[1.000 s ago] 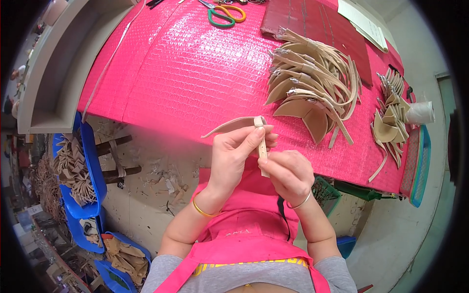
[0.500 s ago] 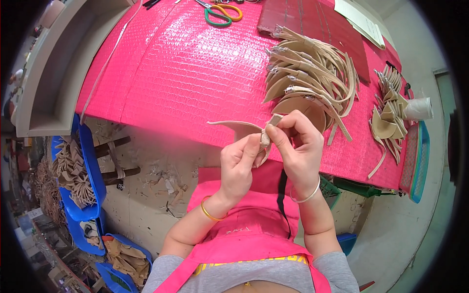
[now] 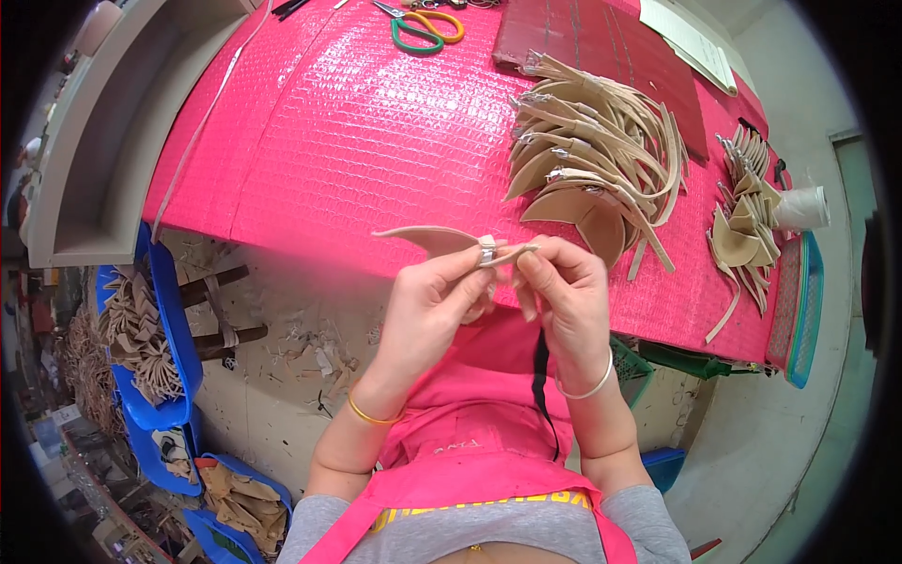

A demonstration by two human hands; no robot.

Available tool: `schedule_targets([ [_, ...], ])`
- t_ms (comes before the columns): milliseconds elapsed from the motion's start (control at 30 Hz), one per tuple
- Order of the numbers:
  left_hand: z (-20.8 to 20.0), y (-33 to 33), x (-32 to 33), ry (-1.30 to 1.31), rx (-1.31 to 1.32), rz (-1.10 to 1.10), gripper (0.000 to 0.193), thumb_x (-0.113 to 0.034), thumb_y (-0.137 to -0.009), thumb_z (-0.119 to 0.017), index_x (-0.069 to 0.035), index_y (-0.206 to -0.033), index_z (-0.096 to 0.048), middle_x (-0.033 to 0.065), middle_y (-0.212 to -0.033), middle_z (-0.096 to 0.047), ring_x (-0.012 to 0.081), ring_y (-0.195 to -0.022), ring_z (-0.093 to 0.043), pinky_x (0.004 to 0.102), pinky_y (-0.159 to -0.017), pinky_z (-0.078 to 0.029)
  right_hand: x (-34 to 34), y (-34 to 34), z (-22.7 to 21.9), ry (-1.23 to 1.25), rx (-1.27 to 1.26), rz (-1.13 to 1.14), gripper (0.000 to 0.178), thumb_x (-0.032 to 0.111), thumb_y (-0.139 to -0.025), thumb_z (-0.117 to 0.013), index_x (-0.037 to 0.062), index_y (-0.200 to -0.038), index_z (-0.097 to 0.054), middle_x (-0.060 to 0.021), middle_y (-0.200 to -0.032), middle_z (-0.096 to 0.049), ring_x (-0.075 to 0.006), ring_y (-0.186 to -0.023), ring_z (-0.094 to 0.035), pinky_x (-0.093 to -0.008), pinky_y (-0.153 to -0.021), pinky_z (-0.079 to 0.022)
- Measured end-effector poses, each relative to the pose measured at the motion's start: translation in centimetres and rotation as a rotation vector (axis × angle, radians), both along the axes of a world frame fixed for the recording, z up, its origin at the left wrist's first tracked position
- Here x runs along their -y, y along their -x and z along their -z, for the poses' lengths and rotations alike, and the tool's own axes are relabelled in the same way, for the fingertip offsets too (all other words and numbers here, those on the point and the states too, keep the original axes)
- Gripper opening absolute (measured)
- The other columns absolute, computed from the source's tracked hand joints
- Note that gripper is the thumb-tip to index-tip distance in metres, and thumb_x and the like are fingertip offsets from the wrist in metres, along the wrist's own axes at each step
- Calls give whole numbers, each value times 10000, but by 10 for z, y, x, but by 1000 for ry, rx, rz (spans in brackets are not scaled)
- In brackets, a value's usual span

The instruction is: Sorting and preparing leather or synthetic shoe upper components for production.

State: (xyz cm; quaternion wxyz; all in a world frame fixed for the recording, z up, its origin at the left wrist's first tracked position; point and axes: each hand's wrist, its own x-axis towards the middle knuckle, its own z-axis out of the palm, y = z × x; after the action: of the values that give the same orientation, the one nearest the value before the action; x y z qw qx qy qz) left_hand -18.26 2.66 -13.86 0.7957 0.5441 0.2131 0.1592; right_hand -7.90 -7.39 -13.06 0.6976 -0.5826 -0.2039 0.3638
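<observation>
Above the table's near edge, my left hand [image 3: 425, 305] pinches a beige leather piece [image 3: 434, 240] whose curved, pointed flap spreads out to the left. A small silver buckle [image 3: 487, 251] shows at my left fingertips. From it a narrow strap [image 3: 512, 256] of the same piece runs to the right. My right hand [image 3: 571, 287] is closed on the end of that strap, between thumb and fingers. Just beyond my right hand lies a stack of similar beige strapped pieces [image 3: 587, 141] with metal buckles, fanned in overlapping layers.
The table [image 3: 329, 169] has a shiny pink cover. Scissors [image 3: 418, 33] with green and yellow handles lie at the far side, near a dark red board [image 3: 601, 56]. A smaller beige pile [image 3: 742, 235] and white roll [image 3: 803, 208] sit right. Blue bins [image 3: 193, 367] stand lower left.
Both hands have turned the leather piece; the strap now stretches sideways between them and the silver buckle shows. The flap has shifted left, and my left hand has moved slightly left.
</observation>
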Motion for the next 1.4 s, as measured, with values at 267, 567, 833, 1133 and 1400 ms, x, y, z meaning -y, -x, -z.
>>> schedule_targets([
  [267,8,-3,-9,-47,-13,-118,476,56,-776,-511,-14,-1229,-383,139,-868,-609,124,-789,-583,216,-678,-479,-7,14,15,-216,-643,-110,151,104,-813,-549,87,-693,-458,-20,-655,-540,-23,-403,-357,-157,-331,-236],
  [567,20,-8,-15,-772,-75,-61,177,42,-691,-578,15,-859,-626,83,-738,-634,110,-666,-597,226,-595,-467,-4,4,26,-195,-625,-162,144,101,-791,-566,87,-700,-455,23,-577,-456,-11,-384,-286,-170,-352,-182],
  [833,15,-7,-13,-1129,43,-148,95,3,-674,-593,-24,-763,-573,98,-601,-539,235,-528,-541,308,-469,-415,-27,13,32,-160,28,192,115,106,-774,-608,28,-845,-564,24,-671,-452,-34,-606,-387,-164,-513,-288],
  [1133,-14,-21,-78,-1465,-156,-210,128,-101,-684,-619,-33,-792,-605,114,-625,-550,240,-556,-561,331,-496,-433,-79,-33,20,-202,443,201,113,109,-728,-629,26,-803,-615,-48,-693,-461,-109,-609,-438,-224,-535,-345],
  [1400,-8,-54,-196,-1787,-398,-477,504,-189,-655,-694,-15,-1088,-505,191,-984,-555,275,-895,-559,339,-750,-452,37,-88,7,635,1374,478,155,64,-666,-630,61,-797,-546,-76,-747,-513,-221,-711,-493,-318,-697,-348],
])
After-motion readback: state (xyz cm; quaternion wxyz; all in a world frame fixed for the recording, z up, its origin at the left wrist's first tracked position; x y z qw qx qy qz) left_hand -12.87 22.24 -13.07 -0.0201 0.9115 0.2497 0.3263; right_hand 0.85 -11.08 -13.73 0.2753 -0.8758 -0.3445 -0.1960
